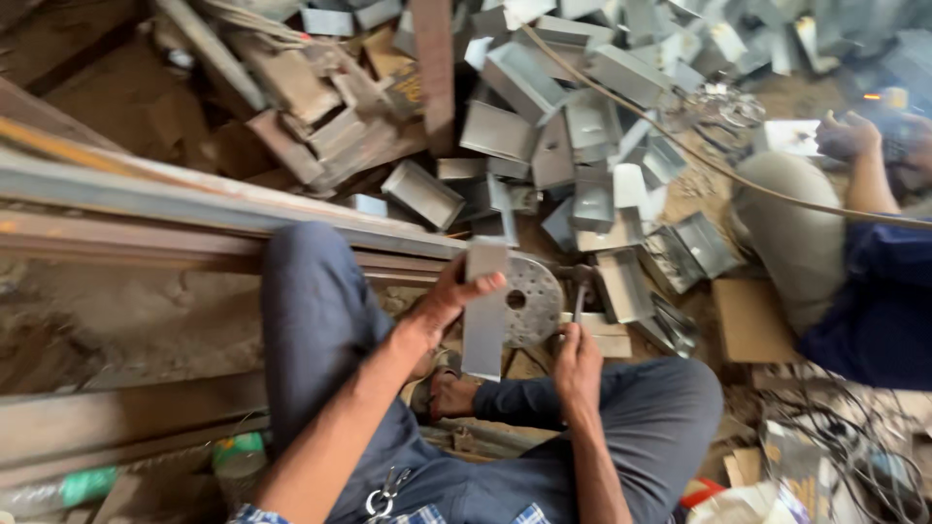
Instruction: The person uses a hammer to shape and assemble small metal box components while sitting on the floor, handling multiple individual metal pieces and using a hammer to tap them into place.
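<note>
two bare hands work over a perforated round plate (529, 296) on the floor: the left hand (449, 296) is closed around a flat grey metal strip (484, 311), standing it upright against the plate's left edge as if to steady it, while the right hand (579, 361) grips a hammer (580, 289) just right of the plate. folded metal brackets (573, 126) lie heaped beyond it.

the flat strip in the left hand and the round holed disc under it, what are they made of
Strip: looks like grey sheet metal, dull matte finish, with thin straight edges and a fold at its top. Round disc: probably thick steel, pale grey and scuffed, drilled with many small holes; blur leaves the exact metal open.
</note>
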